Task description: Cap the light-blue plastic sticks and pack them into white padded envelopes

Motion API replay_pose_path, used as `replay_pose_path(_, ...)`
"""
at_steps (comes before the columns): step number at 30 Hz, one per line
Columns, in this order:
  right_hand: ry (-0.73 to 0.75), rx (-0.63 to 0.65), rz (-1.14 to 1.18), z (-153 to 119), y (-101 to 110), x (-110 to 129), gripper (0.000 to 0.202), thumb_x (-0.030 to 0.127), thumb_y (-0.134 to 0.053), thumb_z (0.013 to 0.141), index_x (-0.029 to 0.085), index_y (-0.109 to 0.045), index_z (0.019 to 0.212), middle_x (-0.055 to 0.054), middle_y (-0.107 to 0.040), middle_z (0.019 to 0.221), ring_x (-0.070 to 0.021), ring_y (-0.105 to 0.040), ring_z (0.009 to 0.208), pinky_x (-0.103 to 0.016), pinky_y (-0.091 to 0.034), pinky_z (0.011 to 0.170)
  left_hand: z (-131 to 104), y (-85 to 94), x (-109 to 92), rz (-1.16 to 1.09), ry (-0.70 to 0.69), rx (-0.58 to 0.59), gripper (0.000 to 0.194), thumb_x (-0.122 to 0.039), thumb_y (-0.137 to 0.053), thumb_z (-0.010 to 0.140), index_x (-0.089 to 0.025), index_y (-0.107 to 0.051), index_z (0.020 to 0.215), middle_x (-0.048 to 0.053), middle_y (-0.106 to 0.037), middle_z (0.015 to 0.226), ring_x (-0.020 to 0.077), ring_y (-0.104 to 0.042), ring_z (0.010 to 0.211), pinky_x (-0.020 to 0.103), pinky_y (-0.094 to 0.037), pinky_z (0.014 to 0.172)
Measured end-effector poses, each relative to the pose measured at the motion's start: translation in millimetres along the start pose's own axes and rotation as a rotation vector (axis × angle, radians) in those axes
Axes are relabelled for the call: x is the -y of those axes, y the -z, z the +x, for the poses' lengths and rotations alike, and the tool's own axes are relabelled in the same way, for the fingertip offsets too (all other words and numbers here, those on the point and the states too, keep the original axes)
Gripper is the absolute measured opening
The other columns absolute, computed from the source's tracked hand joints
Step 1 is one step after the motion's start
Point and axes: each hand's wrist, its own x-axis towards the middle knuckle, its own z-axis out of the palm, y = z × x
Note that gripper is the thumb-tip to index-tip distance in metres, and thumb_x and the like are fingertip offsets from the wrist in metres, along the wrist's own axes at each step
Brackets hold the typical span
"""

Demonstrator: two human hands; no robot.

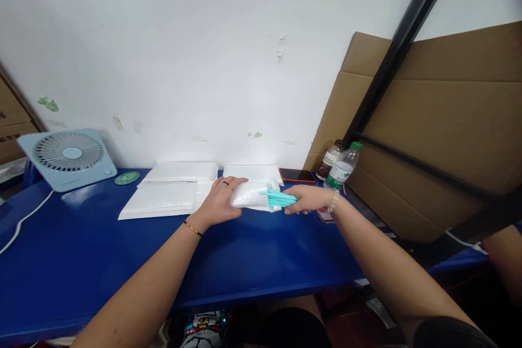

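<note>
My left hand [222,198] is closed on the left end of a clear bubble-wrap pouch [249,196], its fingertips along the upper edge. Turquoise flat sticks [279,198], several in a bundle, lie partly inside the pouch's right-hand opening. Their outer ends are gripped between the thumb and fingers of my right hand [306,199]. What the sticks belong to cannot be made out. Both hands are just above the blue table [261,261]. White padded envelopes [163,198] lie flat beside my left hand, and a further white stack [253,172] sits behind the pouch.
A light blue fan [71,155] stands at the left, near a green round disc [127,178]. An orange-edged phone [297,175] and two bottles, one green-capped [342,166] and one brown-capped [329,160], stand at the right. Cardboard [444,147] and a black metal frame [391,60] border that side.
</note>
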Motion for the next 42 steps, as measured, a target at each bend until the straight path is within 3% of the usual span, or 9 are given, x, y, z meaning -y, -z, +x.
replay_pose_path(8, -0.058, 0.08, -0.015, 0, 18, -6, 0.031, 0.041, -0.066, 0.072, 0.015, -0.053, 0.083, 0.003, -0.053, 0.063, -0.0064, -0.046, 0.047, -0.018, -0.038, 0.043, -1, 4.5, 7, 0.012, -0.036, -0.083, 0.071, -0.022, -0.06, 0.062, -0.023, -0.042, 0.131, 0.006, -0.055, 0.118, 0.0262, -0.048, 0.112, 0.043, -0.027, 0.106)
replay_pose_path(12, -0.108, 0.129, -0.125, 10, 21, 19, 0.031, 0.039, -0.067, 0.07, 0.014, -0.056, 0.083, 0.003, -0.054, 0.061, -0.0072, -0.046, 0.046, -0.019, -0.038, 0.044, -2, 2.1, -3, 0.001, -0.063, -0.073, 0.071, -0.021, -0.061, 0.062, -0.023, -0.043, 0.131, 0.006, -0.055, 0.116, 0.0262, -0.048, 0.111, 0.042, -0.029, 0.104)
replay_pose_path(16, -0.169, 0.011, -0.326, 18, 22, 51, 0.044, 0.031, -0.074, 0.06, 0.013, -0.056, 0.097, 0.004, -0.056, 0.058, -0.0103, -0.051, 0.047, -0.021, -0.038, 0.044, -2, -6.7, -11, -0.023, -0.046, -0.011, 0.073, -0.023, -0.062, 0.064, -0.023, -0.04, 0.134, 0.008, -0.054, 0.117, 0.0285, -0.049, 0.111, 0.043, -0.035, 0.097)
replay_pose_path(20, -0.149, -0.055, -0.323, 17, 29, 75, 0.065, 0.024, -0.075, 0.059, 0.013, -0.052, 0.119, 0.003, -0.06, 0.062, -0.0109, -0.052, 0.047, -0.022, -0.039, 0.045, -1, -14.0, -13, -0.09, 0.044, -0.018, 0.082, -0.029, -0.067, 0.064, -0.021, -0.035, 0.139, 0.011, -0.053, 0.12, 0.031, -0.052, 0.109, 0.043, -0.04, 0.093)
replay_pose_path(26, 0.233, -0.443, 0.003, 2, 38, 102, 0.049, 0.019, -0.071, 0.068, 0.016, -0.059, 0.116, -0.007, -0.064, 0.104, -0.0121, -0.062, 0.073, -0.024, -0.051, 0.068, 4, -6.1, -19, -0.489, 0.163, -0.197, 0.07, -0.025, -0.064, 0.071, -0.02, -0.037, 0.136, 0.01, -0.05, 0.129, 0.0259, -0.051, 0.112, 0.039, -0.04, 0.097)
replay_pose_path(29, 0.382, -0.477, 0.163, -9, 37, 114, 0.043, 0.021, -0.067, 0.075, 0.014, -0.058, 0.116, -0.008, -0.063, 0.106, -0.0127, -0.062, 0.08, -0.028, -0.052, 0.075, 5, 1.5, -25, -0.741, 0.182, -0.227, 0.066, -0.026, -0.064, 0.074, -0.021, -0.037, 0.134, 0.008, -0.051, 0.126, 0.0228, -0.052, 0.11, 0.036, -0.041, 0.095)
replay_pose_path(33, 0.469, -0.509, 0.053, -17, 38, 121, 0.053, 0.026, -0.071, 0.073, 0.016, -0.056, 0.122, -0.008, -0.062, 0.107, -0.0148, -0.059, 0.085, -0.03, -0.051, 0.074, 3, 10.3, -28, -1.07, 0.15, -0.142, 0.065, -0.029, -0.067, 0.075, -0.021, -0.04, 0.133, 0.009, -0.051, 0.128, 0.0231, -0.05, 0.112, 0.033, -0.041, 0.094)
replay_pose_path(37, 0.548, -0.353, -0.04, -11, 39, 116, 0.056, 0.03, -0.078, 0.065, 0.019, -0.06, 0.117, -0.006, -0.061, 0.112, -0.0168, -0.056, 0.095, -0.029, -0.048, 0.078, -1, 12.0, -25, -1.359, 0.154, 0.044, 0.068, -0.036, -0.07, 0.072, -0.021, -0.043, 0.133, 0.009, -0.06, 0.116, 0.0219, -0.058, 0.095, 0.029, -0.044, 0.077)
replay_pose_path(42, 0.509, -0.164, 0.175, 2, 33, 110, 0.047, 0.032, -0.079, 0.065, 0.014, -0.061, 0.103, -0.002, -0.063, 0.084, -0.01, -0.055, 0.067, -0.023, -0.047, 0.061, -5, 4.7, -19, -1.53, 0.238, 0.097, 0.074, -0.037, -0.076, 0.064, -0.018, -0.049, 0.13, 0.006, -0.066, 0.095, 0.0188, -0.06, 0.079, 0.025, -0.043, 0.066)
